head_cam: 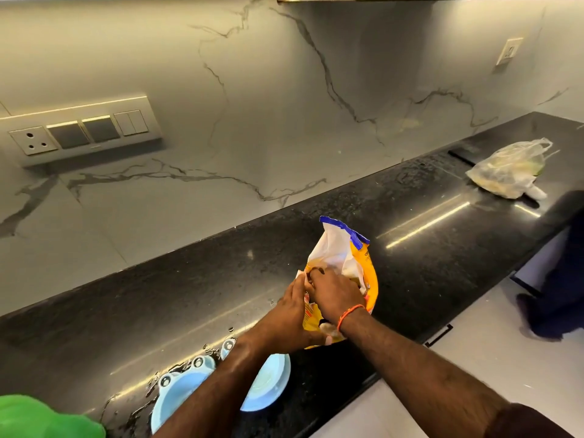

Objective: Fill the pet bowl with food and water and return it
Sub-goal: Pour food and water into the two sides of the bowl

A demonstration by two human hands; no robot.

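Head view shows your left hand (292,306) and right hand (333,294) both gripping, apparently, the food bag's (347,257) mouth; open it wide before tipping over the blue pet bowl (268,380).

Both forearms reaching forward, left hand (292,314) and right hand (335,294) together, fingers (313,275) curled, gripping.

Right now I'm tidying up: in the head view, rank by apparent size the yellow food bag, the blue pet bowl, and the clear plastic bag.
1. blue pet bowl, partly hidden by arms
2. yellow food bag
3. clear plastic bag, farther away, so unsure
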